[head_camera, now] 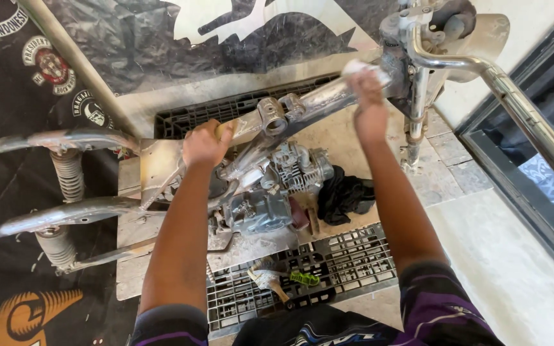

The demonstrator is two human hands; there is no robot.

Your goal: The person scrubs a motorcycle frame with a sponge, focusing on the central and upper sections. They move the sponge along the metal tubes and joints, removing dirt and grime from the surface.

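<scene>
Left hand clenched on bare grey metal motorcycle frame tube. Right hand, farther right, grasps small white rag against the tube. Grey engine below.

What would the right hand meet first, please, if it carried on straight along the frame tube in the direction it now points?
Probably the steering head of the bare motorcycle frame; the right hand points up that tube, though depth is unclear.

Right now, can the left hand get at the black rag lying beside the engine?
Probably yes. The left hand rests on the frame tube, above the engine. The black rag lies uncovered to the right; only the right arm runs close beside it.
</scene>
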